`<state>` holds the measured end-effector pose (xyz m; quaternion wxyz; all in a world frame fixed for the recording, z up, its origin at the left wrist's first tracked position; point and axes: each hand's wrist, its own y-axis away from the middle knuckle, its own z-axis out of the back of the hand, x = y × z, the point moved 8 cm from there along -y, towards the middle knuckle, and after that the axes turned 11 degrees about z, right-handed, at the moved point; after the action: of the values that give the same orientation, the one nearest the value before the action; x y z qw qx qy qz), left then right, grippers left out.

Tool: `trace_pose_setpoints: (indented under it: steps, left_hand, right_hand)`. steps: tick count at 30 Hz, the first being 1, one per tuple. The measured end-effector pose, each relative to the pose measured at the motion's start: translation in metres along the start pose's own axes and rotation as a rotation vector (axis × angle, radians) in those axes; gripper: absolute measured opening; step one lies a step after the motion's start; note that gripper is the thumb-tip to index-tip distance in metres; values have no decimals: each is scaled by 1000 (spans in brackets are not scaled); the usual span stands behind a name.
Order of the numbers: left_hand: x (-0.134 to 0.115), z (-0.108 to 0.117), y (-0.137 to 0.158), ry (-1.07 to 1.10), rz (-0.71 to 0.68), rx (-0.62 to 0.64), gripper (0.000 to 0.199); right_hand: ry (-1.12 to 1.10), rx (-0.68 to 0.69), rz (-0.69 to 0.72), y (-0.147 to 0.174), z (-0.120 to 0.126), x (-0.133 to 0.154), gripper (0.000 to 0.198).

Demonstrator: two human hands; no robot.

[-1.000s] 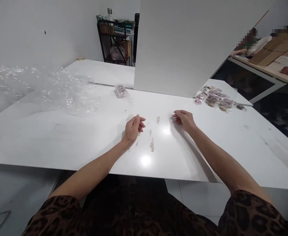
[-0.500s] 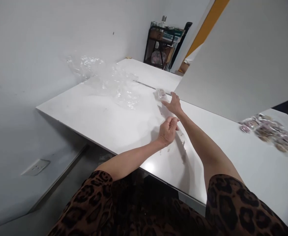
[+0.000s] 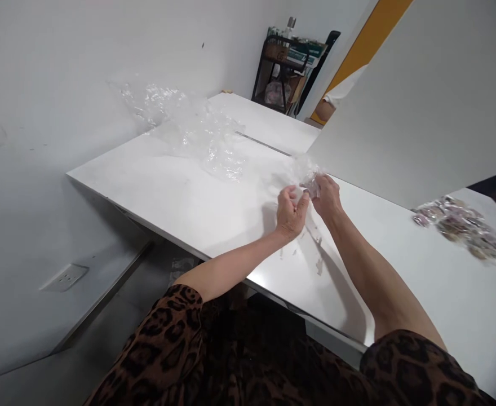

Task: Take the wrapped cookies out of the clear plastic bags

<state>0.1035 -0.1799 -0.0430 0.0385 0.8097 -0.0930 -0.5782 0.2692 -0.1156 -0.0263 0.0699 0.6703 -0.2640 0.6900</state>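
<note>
My right hand is closed on a crinkled clear plastic bag just above the white table. Something small and reddish shows faintly through the plastic; its kind is not clear. Close on the left, my left hand has its fingers bent and its thumb apart from them. The left thumb tip comes up to the lower edge of the bag, and whether it touches cannot be made out. Small brownish marks or scraps lie on the table below my hands.
A heap of loose clear plastic lies by the wall at the back left. Several wrapped pinkish and brown pieces are piled at the right. A grey upright panel borders the table's far side. Behind stands a dark shelf cart; part of another person shows.
My right hand has closed on the clear bag and brought it nearer to my left hand. The left hand's fingers have opened from a closed shape. The view has shifted slightly.
</note>
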Motion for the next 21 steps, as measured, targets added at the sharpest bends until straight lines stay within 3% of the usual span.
trace_pose_setpoints:
  steps: [2,4,7,9,15,21]
  left_hand:
    - [6,2,-5,49,89,-12,68]
    - [14,-8,-7,97,185,118,81]
    - [21,-24,-4,128,250,344,82]
    - [22,-27,-2,106,231,404,75]
    - [13,-22,-2,42,143,454,51]
    - [4,-21,7,61,227,532,55]
  right_hand:
    - [-39,35,60,38,22,18,39]
    - [-8,89,125,75,38,32,46]
    - [60,193,166,119,46,40,54]
    - [67,217,156,134,48,38,56]
    - [-128,125,37,134,57,34,46]
    - [-336,-11,-93,125,74,26,42]
